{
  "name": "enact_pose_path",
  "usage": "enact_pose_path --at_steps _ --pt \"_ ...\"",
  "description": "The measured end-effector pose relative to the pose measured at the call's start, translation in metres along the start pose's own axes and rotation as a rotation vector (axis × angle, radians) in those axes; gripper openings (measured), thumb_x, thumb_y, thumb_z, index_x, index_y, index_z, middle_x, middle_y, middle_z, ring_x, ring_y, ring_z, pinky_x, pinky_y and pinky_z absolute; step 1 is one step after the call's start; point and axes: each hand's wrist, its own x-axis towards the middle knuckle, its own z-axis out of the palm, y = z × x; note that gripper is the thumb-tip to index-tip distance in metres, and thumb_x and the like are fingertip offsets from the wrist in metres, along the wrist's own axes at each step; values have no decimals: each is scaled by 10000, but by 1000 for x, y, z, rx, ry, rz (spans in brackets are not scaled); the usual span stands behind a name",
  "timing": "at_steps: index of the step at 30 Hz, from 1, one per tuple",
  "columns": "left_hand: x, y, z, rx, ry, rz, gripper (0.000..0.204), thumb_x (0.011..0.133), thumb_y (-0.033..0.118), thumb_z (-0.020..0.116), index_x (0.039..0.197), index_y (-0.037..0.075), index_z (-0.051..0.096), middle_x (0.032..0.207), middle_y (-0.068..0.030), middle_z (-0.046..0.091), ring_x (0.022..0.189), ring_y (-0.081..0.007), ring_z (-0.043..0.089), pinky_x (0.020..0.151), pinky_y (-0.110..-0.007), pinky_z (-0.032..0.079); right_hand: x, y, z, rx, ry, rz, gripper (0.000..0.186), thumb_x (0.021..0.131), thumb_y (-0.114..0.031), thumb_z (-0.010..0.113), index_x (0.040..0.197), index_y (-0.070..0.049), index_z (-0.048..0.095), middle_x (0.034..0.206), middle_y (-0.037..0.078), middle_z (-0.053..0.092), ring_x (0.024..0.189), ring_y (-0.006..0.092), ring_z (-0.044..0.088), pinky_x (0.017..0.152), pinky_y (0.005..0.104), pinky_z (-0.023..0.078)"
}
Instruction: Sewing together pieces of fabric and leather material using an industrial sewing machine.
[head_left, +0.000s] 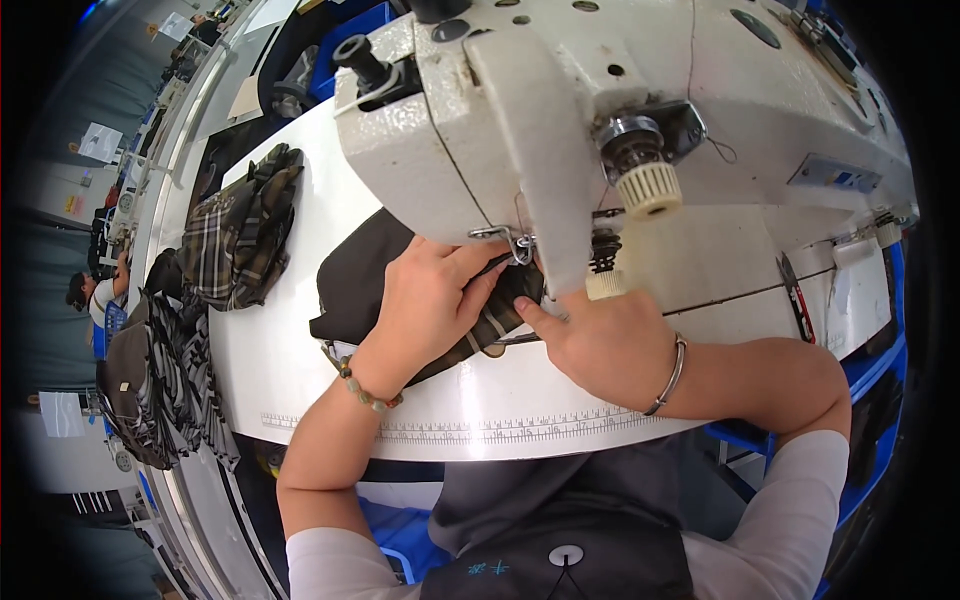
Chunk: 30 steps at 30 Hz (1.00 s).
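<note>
A dark fabric piece (362, 272) with a plaid part (492, 325) lies under the head of a white sewing machine (480, 130). My left hand (428, 305) rests over it, thumb and forefinger closed on a fold close to the presser foot area (522, 248). From the other side my right hand (612, 348) presses its thumb on the plaid edge beside the foot; its other fingers are partly hidden behind the machine. The needle tip cannot be made out. A beaded bracelet (366, 392) is on my left wrist, a metal bangle (668, 375) on my right.
Left on the white table (300, 350) sits a pile of plaid fabric pieces (240, 230). More dark and striped pieces (150, 380) hang at the far left. Red-handled snips (797, 300) lie right of the machine. A printed ruler (500, 432) follows the near edge.
</note>
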Motion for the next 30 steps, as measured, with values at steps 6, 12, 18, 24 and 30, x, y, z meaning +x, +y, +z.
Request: enact_pose_path --at_steps 6,12,18,24,30 --pt "3 3 5 -42 86 54 176 772 153 805 856 48 692 787 -94 695 679 -294 663 595 -369 508 0 0 3 47 28 -45 326 880 -125 601 1184 -29 667 731 35 606 545 200 616 431 353 459" --pt "3 1 13 67 149 174 188 721 151 815 871 73 730 741 -28 624 614 -238 612 543 -340 490 0 -6 6 -117 98 -155 299 840 -102 635 1102 31 690 725 74 577 461 157 555 354 310 412" --pt "1 16 8 234 141 312 258 664 101 748 922 104 747 805 -1 540 697 -183 584 535 -325 455 0 -7 10 -150 144 -191 284 803 -89 641 1032 70 699 732 90 579 454 140 551 344 300 402" --pt "-10 36 -3 252 24 239 244 623 56 668 861 69 717 859 -4 586 761 -213 550 607 -330 462 -3 -4 12 -120 106 -235 261 796 -107 642 990 52 716 1046 272 682 490 139 584 397 273 449" --pt "-11 38 -3 248 -27 199 282 727 104 657 996 114 740 904 -36 642 877 -221 607 706 -326 486 0 -5 10 -121 71 -250 252 789 -108 646 967 56 716 1002 276 695 494 149 589 409 275 456"
